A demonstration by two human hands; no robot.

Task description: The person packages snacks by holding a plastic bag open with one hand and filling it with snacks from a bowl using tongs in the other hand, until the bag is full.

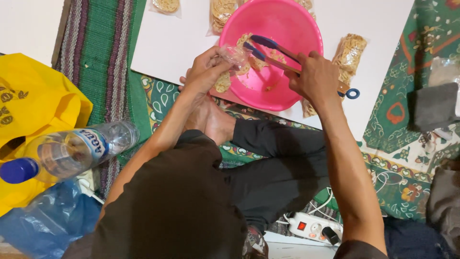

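A pink plastic bowl (287, 19) with pale yellow chips stands on a white board (177, 43) in front of me. My left hand (203, 72) holds a small clear plastic bag (233, 55) part-filled with chips at the bowl's near-left rim. My right hand (316, 76) grips blue-tipped tongs (268, 45), whose tips reach into the bowl right next to the bag's mouth. I sit cross-legged in dark trousers, one bare foot just below the bowl.
Filled chip bags lie on the board: one (349, 52) right of the bowl, others (221, 12) behind it. A clear water bottle (67, 153) with blue cap lies at left on yellow and blue bags. A white power strip (314, 225) sits by my knee on patterned mats.
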